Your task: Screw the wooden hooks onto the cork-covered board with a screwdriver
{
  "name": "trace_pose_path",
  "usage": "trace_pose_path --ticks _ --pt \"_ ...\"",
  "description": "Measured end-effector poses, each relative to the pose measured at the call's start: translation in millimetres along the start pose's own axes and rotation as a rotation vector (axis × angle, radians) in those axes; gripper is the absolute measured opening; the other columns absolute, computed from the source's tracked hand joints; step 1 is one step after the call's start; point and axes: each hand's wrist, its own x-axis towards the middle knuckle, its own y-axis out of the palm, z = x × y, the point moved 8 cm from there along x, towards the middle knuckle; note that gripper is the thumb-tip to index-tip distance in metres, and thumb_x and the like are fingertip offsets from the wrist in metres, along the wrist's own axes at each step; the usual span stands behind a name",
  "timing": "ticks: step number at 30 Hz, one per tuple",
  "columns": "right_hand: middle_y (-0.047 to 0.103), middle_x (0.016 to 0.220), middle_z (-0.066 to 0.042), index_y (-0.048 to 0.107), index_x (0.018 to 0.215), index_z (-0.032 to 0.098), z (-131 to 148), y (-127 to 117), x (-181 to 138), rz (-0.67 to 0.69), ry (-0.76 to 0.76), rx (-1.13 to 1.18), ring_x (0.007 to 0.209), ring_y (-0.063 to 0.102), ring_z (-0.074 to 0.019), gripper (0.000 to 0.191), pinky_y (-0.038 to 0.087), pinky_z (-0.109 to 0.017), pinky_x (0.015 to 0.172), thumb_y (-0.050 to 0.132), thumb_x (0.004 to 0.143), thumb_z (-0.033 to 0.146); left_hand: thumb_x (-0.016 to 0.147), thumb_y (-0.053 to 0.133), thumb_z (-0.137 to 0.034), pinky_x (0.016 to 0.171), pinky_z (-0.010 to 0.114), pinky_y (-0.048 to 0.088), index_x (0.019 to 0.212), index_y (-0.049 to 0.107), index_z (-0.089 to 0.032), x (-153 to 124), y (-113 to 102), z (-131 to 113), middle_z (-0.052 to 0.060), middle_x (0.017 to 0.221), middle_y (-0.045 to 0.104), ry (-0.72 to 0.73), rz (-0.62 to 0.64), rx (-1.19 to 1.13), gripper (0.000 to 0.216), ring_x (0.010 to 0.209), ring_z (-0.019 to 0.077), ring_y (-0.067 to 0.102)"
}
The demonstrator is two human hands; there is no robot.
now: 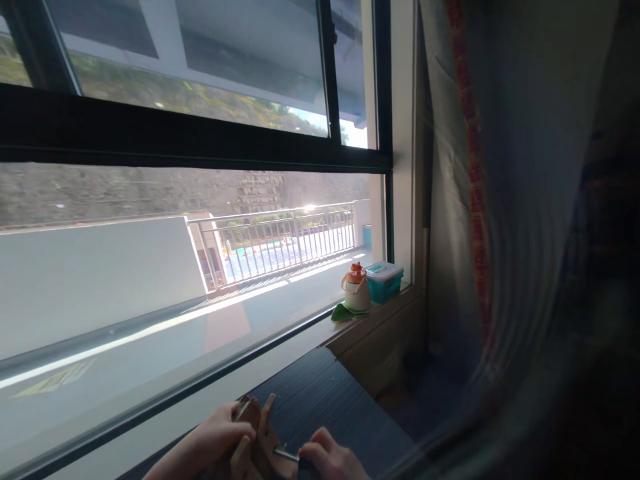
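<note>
At the bottom of the head view, my left hand (pixel 220 433) is closed around a brown, wooden-looking piece with curved arms (pixel 267 433). Its exact kind does not show, and its lower part runs out of the picture. To the right, my right hand (pixel 333 457) grips a screwdriver (pixel 287 455) by its dark handle. The thin metal shaft points left, and its end is at the wooden-looking piece. Both hands are over a dark table (pixel 330 393).
A white sill (pixel 270 363) runs along the dark-framed window (pixel 200 150). On it stand a teal box with a pale lid (pixel 384 283), a white cup-like item with an orange top (pixel 356 290) and a green leaf-shaped thing (pixel 347 312). A pale curtain (pixel 525 167) hangs at right.
</note>
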Motion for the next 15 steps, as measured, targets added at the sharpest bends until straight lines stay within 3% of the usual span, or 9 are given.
trace_pose_path --ticks 4,9,15 --pt "0.058 0.089 -0.003 0.058 0.098 0.023 4 -20 -3 0.076 0.088 0.056 0.076 0.06 -0.0131 0.018 0.044 -0.019 0.066 0.05 0.082 0.022 0.044 0.057 -0.023 0.067 0.031 0.046 0.068 0.061 -0.016 -2 -3 -1 -0.001 0.063 0.067 0.004 -0.026 -0.047 0.025 0.067 0.0209 0.061" --pt "0.06 0.087 -0.003 0.058 0.1 0.022 7 -38 -6 0.09 0.171 0.009 0.076 0.06 -0.0147 0.018 0.043 -0.022 0.067 0.044 0.087 0.024 0.044 0.059 -0.023 0.066 0.031 0.047 0.07 0.063 -0.015 -1 -3 0 -0.001 0.064 0.069 -0.005 -0.032 -0.056 0.027 0.066 0.021 0.062" --pt "0.059 0.09 -0.003 0.058 0.099 0.022 17 -35 -2 0.119 0.144 0.124 0.078 0.059 -0.0126 0.019 0.042 -0.02 0.069 0.043 0.088 0.023 0.046 0.059 -0.022 0.064 0.03 0.047 0.07 0.063 -0.015 -1 0 1 -0.001 0.063 0.069 0.001 -0.023 -0.054 0.026 0.064 0.02 0.062"
